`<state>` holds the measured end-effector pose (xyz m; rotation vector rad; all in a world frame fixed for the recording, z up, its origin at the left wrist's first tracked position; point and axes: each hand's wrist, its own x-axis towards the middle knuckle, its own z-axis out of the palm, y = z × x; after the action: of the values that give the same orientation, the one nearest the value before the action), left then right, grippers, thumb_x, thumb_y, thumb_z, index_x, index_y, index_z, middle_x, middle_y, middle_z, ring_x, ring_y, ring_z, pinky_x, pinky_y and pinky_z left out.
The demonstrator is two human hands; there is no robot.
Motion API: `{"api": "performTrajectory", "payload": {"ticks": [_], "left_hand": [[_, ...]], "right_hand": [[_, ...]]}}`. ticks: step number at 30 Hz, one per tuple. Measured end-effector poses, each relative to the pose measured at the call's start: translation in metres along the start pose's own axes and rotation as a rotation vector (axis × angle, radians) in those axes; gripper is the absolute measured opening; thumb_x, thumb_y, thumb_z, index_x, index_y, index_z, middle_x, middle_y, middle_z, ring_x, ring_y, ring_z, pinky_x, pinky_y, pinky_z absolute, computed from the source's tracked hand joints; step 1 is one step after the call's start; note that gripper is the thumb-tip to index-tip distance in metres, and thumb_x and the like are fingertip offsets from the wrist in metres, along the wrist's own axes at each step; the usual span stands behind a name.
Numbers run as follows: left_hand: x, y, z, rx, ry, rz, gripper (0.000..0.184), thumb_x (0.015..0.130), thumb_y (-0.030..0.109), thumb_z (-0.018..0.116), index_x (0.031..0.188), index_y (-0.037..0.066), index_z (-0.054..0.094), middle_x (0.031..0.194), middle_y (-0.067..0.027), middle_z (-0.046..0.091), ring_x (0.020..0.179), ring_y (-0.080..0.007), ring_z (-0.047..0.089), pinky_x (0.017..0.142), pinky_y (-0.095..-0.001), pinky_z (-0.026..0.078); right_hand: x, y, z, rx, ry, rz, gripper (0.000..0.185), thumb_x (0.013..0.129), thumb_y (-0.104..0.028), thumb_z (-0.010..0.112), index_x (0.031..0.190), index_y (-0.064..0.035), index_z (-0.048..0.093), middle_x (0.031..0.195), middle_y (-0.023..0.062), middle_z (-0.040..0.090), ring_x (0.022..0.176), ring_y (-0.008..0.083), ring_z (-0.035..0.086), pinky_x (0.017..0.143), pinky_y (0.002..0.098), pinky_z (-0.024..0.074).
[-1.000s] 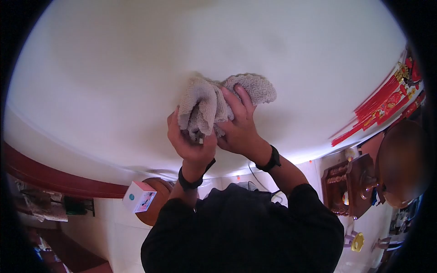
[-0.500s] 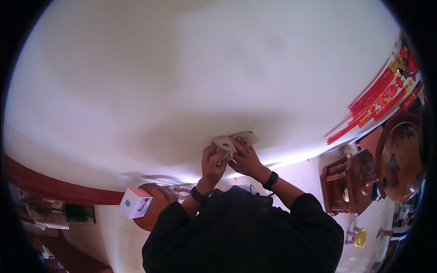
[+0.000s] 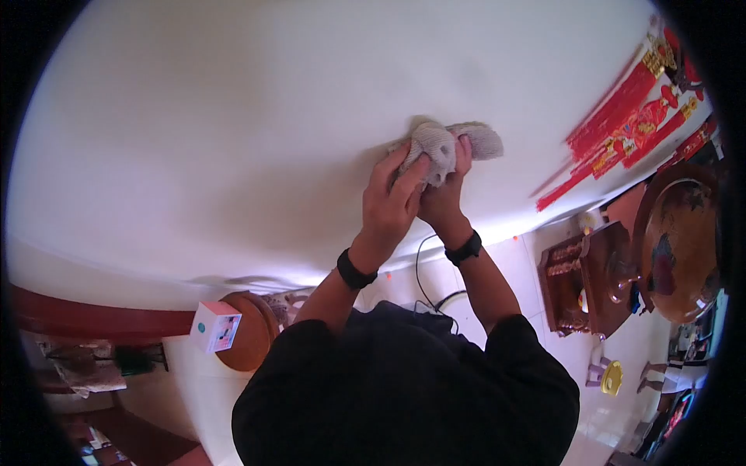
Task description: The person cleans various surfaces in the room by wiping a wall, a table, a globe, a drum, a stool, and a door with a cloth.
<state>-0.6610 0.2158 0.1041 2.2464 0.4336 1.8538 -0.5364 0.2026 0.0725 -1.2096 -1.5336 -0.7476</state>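
A crumpled grey-beige cloth [image 3: 433, 149] is pressed against the white wall [image 3: 256, 132]. My left hand [image 3: 387, 203] grips its left and lower side with bent fingers. Just to the right, my right hand [image 3: 448, 194] holds the cloth too, its fingers partly hidden behind the bunched fabric. One flap of the cloth spreads flat on the wall to the right of the fingers. Both wrists wear black bands.
Red and gold hangings [image 3: 622, 132] are on the wall at right. A carved wooden cabinet [image 3: 587, 279] and a yellow stool [image 3: 612, 377] stand at lower right. At lower left, a pink-white box [image 3: 215, 326] sits on a round wooden stool [image 3: 250, 334].
Both hands and the cloth went down the wall, then back up and farther right. The view has shifted slightly, with the hangings now farther left.
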Motion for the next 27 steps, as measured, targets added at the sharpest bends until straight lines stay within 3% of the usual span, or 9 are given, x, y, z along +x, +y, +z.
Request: {"api": "performTrajectory", "payload": {"ticks": [5, 7, 9, 12, 19, 21, 23, 25, 27], "left_hand": [[-0.086, 0.005, 0.034, 0.068, -0.235, -0.331, 0.038, 0.079, -0.004, 0.065, 0.116, 0.004, 0.063, 0.119, -0.0175, 0.057, 0.107, -0.0355, 0.058, 0.088, -0.041, 0.051], [-0.122, 0.008, 0.048, 0.07, -0.31, -0.447, 0.035, 0.08, -0.001, 0.064, 0.115, 0.004, 0.062, 0.116, -0.0179, 0.057, 0.105, -0.0353, 0.058, 0.089, -0.0409, 0.05], [-0.167, 0.007, 0.061, 0.037, -0.417, -0.642, 0.034, 0.08, 0.0, 0.065, 0.114, 0.002, 0.061, 0.115, -0.0183, 0.057, 0.105, -0.0349, 0.058, 0.089, -0.041, 0.049], [-0.244, 0.018, 0.074, -0.032, -0.485, -0.769, 0.032, 0.082, 0.002, 0.065, 0.114, 0.0, 0.06, 0.112, -0.0161, 0.06, 0.102, -0.0292, 0.06, 0.088, -0.0367, 0.049], [-0.381, 0.1, 0.118, -0.304, -0.727, -0.972, 0.043, 0.081, 0.006, 0.069, 0.122, 0.0, 0.059, 0.114, -0.015, 0.062, 0.103, -0.0257, 0.062, 0.09, -0.0342, 0.049], [-0.422, 0.124, 0.139, -0.386, -0.789, -1.023, 0.045, 0.08, 0.007, 0.07, 0.123, 0.0, 0.058, 0.115, -0.0153, 0.062, 0.105, -0.0258, 0.062, 0.091, -0.0343, 0.049], [-0.477, 0.146, 0.157, -0.411, -0.859, -0.997, 0.047, 0.081, 0.007, 0.069, 0.125, 0.0, 0.057, 0.116, -0.0168, 0.062, 0.108, -0.0279, 0.061, 0.093, -0.0352, 0.048], [-0.509, 0.168, 0.164, -0.508, -0.944, -1.056, 0.05, 0.084, 0.005, 0.062, 0.133, 0.001, 0.05, 0.127, -0.0195, 0.056, 0.117, -0.0365, 0.055, 0.099, -0.0381, 0.045], [-0.551, 0.18, 0.163, -0.453, -1.127, -1.028, 0.055, 0.084, 0.006, 0.062, 0.137, 0.002, 0.046, 0.131, -0.0201, 0.053, 0.123, -0.0378, 0.05, 0.103, -0.04, 0.042]], "right_hand": [[-0.107, 0.016, -0.006, 0.077, -0.207, 0.227, 0.075, 0.074, -0.021, 0.075, 0.138, -0.0027, 0.041, 0.144, 0.0198, 0.034, 0.133, 0.0441, 0.031, 0.111, 0.0544, 0.0284], [-0.148, 0.012, -0.019, 0.167, -0.239, 0.339, 0.071, 0.08, -0.014, 0.071, 0.14, -0.0005, 0.036, 0.145, 0.0187, 0.031, 0.136, 0.0427, 0.028, 0.113, 0.0508, 0.0291], [-0.195, 0.005, -0.035, 0.209, -0.362, 0.534, 0.072, 0.071, -0.008, 0.073, 0.135, 0.0005, 0.041, 0.142, 0.0197, 0.035, 0.133, 0.0431, 0.035, 0.108, 0.047, 0.0375], [-0.271, -0.006, -0.066, 0.324, -0.515, 0.757, 0.072, 0.07, -0.009, 0.074, 0.134, -0.0042, 0.041, 0.141, 0.022, 0.036, 0.124, 0.044, 0.045, 0.093, 0.0453, 0.0508], [-0.408, -0.025, -0.189, 0.165, -0.718, 1.018, 0.07, 0.069, -0.006, 0.073, 0.132, -0.0038, 0.043, 0.141, 0.021, 0.038, 0.127, 0.0426, 0.043, 0.093, 0.0452, 0.0507], [-0.439, -0.03, -0.221, 0.061, -0.712, 1.097, 0.072, 0.07, -0.005, 0.073, 0.135, -0.0045, 0.043, 0.138, 0.023, 0.041, 0.124, 0.0435, 0.042, 0.099, 0.0465, 0.0455], [-0.482, -0.035, -0.249, -0.066, -0.724, 1.076, 0.071, 0.07, -0.004, 0.072, 0.134, -0.0039, 0.043, 0.136, 0.0231, 0.042, 0.124, 0.0442, 0.042, 0.098, 0.0471, 0.0452], [-0.515, -0.045, -0.268, -0.083, -0.805, 1.203, 0.07, 0.07, -0.004, 0.072, 0.133, -0.003, 0.043, 0.135, 0.0247, 0.041, 0.122, 0.0461, 0.042, 0.1, 0.049, 0.0421], [-0.563, -0.061, -0.28, -0.052, -0.891, 1.382, 0.073, 0.07, -0.008, 0.074, 0.136, -0.0016, 0.042, 0.139, 0.0264, 0.038, 0.127, 0.0469, 0.038, 0.105, 0.0511, 0.037]]}}
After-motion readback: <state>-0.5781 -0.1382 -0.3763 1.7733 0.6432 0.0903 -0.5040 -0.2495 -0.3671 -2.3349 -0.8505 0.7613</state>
